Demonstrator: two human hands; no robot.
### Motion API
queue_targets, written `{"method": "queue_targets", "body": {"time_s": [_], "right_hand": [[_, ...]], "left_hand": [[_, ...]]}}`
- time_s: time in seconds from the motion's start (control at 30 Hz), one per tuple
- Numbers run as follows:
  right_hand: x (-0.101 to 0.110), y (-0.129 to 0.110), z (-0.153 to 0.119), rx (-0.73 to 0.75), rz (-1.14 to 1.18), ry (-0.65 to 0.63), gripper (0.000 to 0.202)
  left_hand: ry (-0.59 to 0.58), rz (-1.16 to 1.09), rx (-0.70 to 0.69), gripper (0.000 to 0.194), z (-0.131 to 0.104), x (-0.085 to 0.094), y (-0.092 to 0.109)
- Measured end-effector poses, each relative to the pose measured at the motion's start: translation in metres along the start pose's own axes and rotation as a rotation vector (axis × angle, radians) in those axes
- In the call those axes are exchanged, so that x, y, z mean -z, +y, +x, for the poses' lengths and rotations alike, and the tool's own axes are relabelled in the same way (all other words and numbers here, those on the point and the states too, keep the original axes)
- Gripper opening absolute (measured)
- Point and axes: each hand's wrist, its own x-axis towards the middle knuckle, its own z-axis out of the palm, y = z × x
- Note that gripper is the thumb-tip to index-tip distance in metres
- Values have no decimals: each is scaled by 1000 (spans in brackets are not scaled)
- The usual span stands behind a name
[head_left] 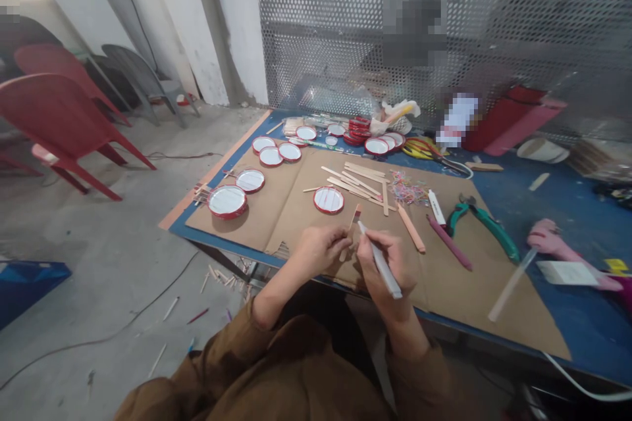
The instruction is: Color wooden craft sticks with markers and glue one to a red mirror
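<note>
Our left grip (320, 247) is closed to a pinch, thumb against fingers, on one stick (356, 213). The stick stands tilted above the near edge of the cardboard (291, 210), a dark red patch near its upper end. Our right grip (388, 262) is curled round one pale pen (390, 277) as if for writing, fingers and thumb closed on its barrel. The pen's tip is right by the red patch; we cannot tell whether the two touch.

Beyond our hands lies one disc (328, 200), white with a red rim. To its left we count two more discs (227, 202), near each other, and behind those a cluster of three (271, 156). Further discs sit towards the back of the blue surface (530, 184), some stacked, too overlapped for us to count.

Past the single disc there is one heap of loose sticks (358, 181), crossing one another, so we give no number. Right of it is one tangle of coloured strands (409, 189). Nearer us we see one peach rod (411, 229), one mauve rod (449, 242), one white tube (436, 207) and one pair of green-handled pliers (496, 231). At the far right lies one pink glue gun (553, 240).
</note>
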Motion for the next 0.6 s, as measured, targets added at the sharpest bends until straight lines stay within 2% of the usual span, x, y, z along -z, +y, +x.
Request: {"method": "queue_targets", "body": {"time_s": [0.3, 0.6], "right_hand": [[1, -1, 4, 39, -47, 24, 5], [2, -3, 5, 1, -68, 17, 6]], "left_hand": [[3, 11, 16, 18, -1, 0, 1], [-6, 2, 5, 19, -1, 1, 1]]}}
